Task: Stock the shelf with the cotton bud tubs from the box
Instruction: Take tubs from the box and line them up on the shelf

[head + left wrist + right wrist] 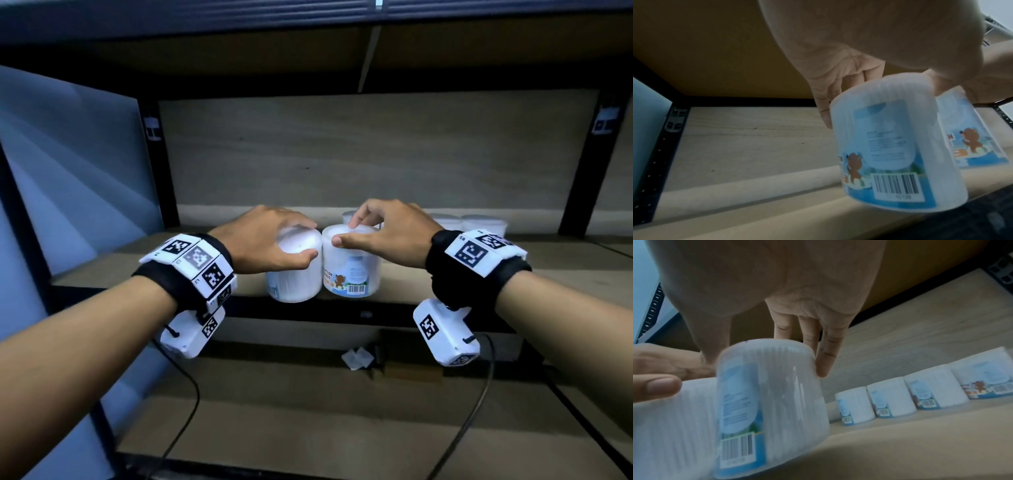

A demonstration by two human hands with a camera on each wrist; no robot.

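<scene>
Because the shelf [445,284] is being filled from its back edge forward, the two tubs now in hand are coming in over its front lip, side by side and touching. The shelf is the biggest thing here, a pale wooden board in a dark metal frame, and everything sits relative to it. Along its back, to the right, stands a row of tubs [892,398] already stocked, upright, labels outward.

The left hand [270,236] has its grip clamped over the lid of the left tub [294,277], thumb on the near side and fingers [824,104] down the far side, which I judge lets it lower the tub straight onto the board. The right hand [383,233] holds the right tub [352,270] the same way, its grip closed on the rim, fingertips on the lid. Both tubs hang tilted at the shelf's front edge; whether their bases touch it I cannot tell.

Each tub is a clear plastic cylinder packed tight with white cotton buds, with a blue bear label and barcode low on the wall.

The box is not in view. On the lower shelf beneath lies a small crumpled white scrap [356,358].
</scene>
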